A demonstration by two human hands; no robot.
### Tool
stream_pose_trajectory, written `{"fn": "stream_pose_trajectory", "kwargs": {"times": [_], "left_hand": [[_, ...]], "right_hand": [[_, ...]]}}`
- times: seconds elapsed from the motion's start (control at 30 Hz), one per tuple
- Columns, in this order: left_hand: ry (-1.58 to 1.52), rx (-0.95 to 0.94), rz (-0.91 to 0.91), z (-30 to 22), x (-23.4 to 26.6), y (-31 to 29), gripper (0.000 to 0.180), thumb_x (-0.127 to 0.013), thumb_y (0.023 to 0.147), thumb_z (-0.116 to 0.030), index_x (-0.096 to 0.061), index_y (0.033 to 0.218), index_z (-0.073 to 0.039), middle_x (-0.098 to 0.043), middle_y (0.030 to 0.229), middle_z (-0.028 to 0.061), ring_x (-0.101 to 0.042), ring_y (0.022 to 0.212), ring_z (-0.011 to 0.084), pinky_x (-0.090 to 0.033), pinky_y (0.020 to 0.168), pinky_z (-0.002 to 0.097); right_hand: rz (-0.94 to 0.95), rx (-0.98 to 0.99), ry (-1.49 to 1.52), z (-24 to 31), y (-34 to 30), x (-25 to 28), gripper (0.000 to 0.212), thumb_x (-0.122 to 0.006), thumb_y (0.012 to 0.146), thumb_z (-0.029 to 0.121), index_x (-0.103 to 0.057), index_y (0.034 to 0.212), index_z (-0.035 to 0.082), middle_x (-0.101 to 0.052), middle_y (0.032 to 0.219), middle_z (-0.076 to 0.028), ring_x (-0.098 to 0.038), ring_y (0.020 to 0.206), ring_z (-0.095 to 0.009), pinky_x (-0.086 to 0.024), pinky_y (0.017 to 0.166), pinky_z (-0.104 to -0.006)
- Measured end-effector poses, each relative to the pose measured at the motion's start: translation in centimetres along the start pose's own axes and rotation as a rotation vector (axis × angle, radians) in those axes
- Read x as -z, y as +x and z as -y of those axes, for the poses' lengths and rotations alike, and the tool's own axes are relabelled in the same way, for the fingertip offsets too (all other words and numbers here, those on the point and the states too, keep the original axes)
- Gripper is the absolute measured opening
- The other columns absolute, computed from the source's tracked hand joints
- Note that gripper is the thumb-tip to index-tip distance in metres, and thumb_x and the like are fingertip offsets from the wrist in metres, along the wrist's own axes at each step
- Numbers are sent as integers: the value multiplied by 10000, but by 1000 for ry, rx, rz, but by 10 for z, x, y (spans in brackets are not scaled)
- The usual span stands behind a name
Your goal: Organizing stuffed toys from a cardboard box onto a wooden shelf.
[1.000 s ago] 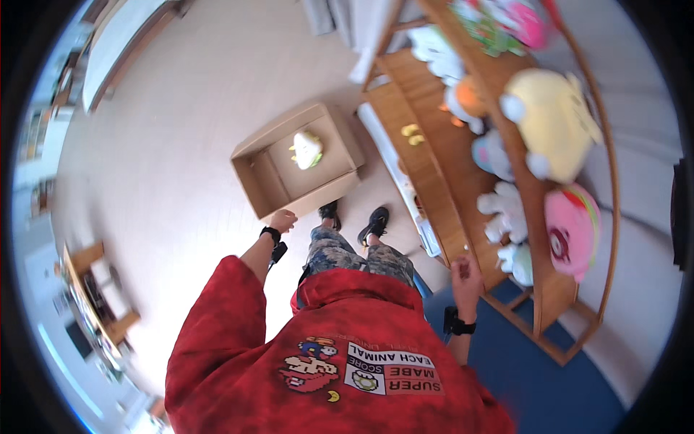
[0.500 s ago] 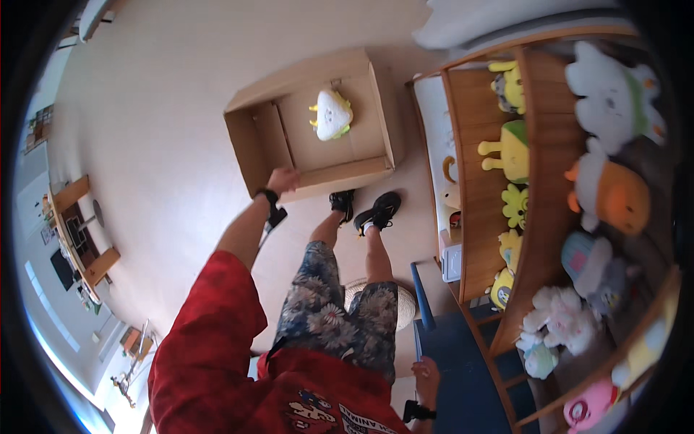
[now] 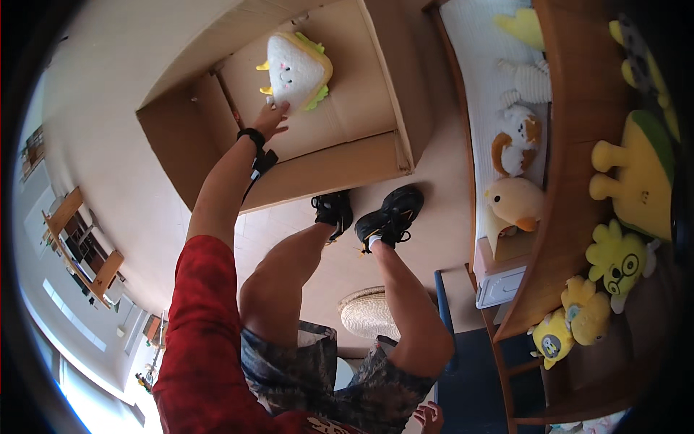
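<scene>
A triangular white plush sandwich (image 3: 295, 71) with a smiling face, yellow limbs and green frill lies in an open cardboard box (image 3: 347, 160) on the floor. My left hand (image 3: 272, 121) reaches over the box's near wall to the plush's lower corner. Its fingers are spread and not closed round the toy; whether the fingertips touch it I cannot tell. A black band circles that wrist. Low in the view, beside my knee, my right hand (image 3: 429, 417) hangs with loosely bent fingers and nothing visible in them. The lower edge cuts off part of it.
To the right, a wooden shelf (image 3: 578, 217) holds several plush toys, among them a yellow flower with glasses (image 3: 619, 262) and a brown-and-white animal (image 3: 517, 141). A lidded clear bin (image 3: 500, 287) sits low there. A round woven pouf (image 3: 369, 312) stands behind my legs.
My body has bent lower, so the box and plush look nearer. My left hand has moved from the box's near edge to the plush, its fingers opening out.
</scene>
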State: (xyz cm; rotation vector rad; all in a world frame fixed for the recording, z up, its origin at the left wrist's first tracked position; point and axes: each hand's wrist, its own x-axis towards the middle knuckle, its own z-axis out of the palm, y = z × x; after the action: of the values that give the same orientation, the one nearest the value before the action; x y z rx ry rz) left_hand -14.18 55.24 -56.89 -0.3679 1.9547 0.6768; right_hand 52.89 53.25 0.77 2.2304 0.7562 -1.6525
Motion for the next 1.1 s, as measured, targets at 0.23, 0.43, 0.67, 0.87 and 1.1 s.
{"fn": "stream_pose_trajectory", "kwargs": {"times": [0.23,0.43,0.67,0.87,1.1], "left_hand": [[351,-406,-251,1,9,8,349,-509,936,-307,-657,867,0,-655,779,145,-644,725,221,-494,660,375],[555,-479,-91,-68,42,-122,388,-509,901,-350,-649,861,10,-663,803,219,-671,795,335,-503,716,426],[682,-941,393,-133,136,-402,186,-547,892,-161,-607,842,8,-572,692,200,-586,662,370,-475,618,445],[485,-1242,633,-179,137,-698,77,-529,918,-69,-583,914,-15,-590,751,185,-589,674,356,-466,612,410],[636,-1590,846,-218,75,-864,102,-532,925,-57,-589,991,-5,-590,805,184,-588,742,364,-462,642,419]], "right_hand": [[-15,-121,4,6,13,-6,442,-581,967,263,-473,1291,-17,-601,1091,-171,-615,1009,-281,-537,857,-397],[-52,3,36,68,-30,-8,384,-609,929,207,-507,1242,8,-631,1022,-131,-636,937,-230,-534,800,-347],[59,429,116,142,-42,-58,348,-679,887,183,-561,1169,18,-629,1074,-81,-634,925,-148,-531,764,-287],[500,576,581,291,-183,-80,913,-805,777,201,-225,1468,59,-416,1388,-156,-501,1184,-183,-457,964,-330],[13,1039,821,274,-274,18,798,-789,798,245,-294,1397,64,-488,1280,-98,-488,1179,-187,-422,993,-354]]}}
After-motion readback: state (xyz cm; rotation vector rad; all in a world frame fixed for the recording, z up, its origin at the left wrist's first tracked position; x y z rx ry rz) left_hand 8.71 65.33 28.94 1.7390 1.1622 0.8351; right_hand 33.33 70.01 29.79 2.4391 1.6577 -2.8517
